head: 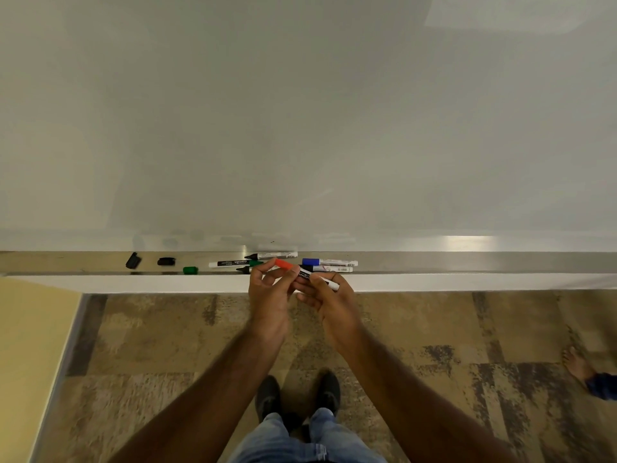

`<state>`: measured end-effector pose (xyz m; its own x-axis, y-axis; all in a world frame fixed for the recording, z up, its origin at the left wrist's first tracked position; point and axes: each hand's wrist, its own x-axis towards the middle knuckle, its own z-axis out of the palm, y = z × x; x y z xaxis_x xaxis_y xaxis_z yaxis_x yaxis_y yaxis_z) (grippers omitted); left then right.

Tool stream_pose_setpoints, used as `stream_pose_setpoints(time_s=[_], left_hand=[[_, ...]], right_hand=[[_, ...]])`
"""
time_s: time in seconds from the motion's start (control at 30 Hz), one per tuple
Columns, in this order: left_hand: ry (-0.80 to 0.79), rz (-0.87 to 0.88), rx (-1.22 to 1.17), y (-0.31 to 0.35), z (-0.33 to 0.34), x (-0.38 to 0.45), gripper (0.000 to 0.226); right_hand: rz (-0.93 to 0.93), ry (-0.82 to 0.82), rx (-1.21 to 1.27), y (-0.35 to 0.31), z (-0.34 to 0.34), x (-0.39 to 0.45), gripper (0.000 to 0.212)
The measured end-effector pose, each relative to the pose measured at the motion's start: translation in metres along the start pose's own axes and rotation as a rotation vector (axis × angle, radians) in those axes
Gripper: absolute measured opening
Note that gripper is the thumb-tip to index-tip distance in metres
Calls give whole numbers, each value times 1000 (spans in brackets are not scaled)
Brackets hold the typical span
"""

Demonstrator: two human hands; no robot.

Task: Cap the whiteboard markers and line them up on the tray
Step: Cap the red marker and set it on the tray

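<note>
My left hand (268, 295) pinches a red cap (283, 264) that sits on the end of a white marker (329, 284), and my right hand (330, 304) grips that marker's barrel just in front of the metal tray (467, 262). On the tray lie a blue-capped marker (329, 262), a black-capped marker (329, 269), an uncapped black-tipped marker (272, 255), an uncapped green-tipped marker (233, 263) and another uncapped marker (243, 269) partly hidden by my left hand. Two loose black caps (133, 260) (166, 261) and a green cap (190, 270) lie further left.
The whiteboard (300, 111) rises behind the tray. Below is patterned carpet (167, 345) with my shoes (297, 392). Another person's bare foot (579, 364) shows at the right edge. A yellow wall (30, 345) stands at the left.
</note>
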<state>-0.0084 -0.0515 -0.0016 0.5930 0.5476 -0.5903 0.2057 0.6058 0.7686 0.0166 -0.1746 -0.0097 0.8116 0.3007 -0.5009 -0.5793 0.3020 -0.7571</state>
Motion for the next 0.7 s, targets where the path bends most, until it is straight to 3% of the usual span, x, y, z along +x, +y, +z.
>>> stream_pose_setpoints(time_s=[0.23, 0.37, 0.47, 0.7], left_hand=[[-63, 64, 160, -5, -9, 10, 42], [-85, 126, 524, -3, -34, 18, 38], [-57, 179, 701, 0, -58, 28, 21], [65, 299, 898, 23, -93, 58, 13]], right_hand=[[81, 89, -11, -8, -14, 14, 28], [99, 209, -44, -22, -37, 29, 24], [100, 253, -90, -33, -56, 39, 25], [136, 284, -185, -46, -69, 59, 18]])
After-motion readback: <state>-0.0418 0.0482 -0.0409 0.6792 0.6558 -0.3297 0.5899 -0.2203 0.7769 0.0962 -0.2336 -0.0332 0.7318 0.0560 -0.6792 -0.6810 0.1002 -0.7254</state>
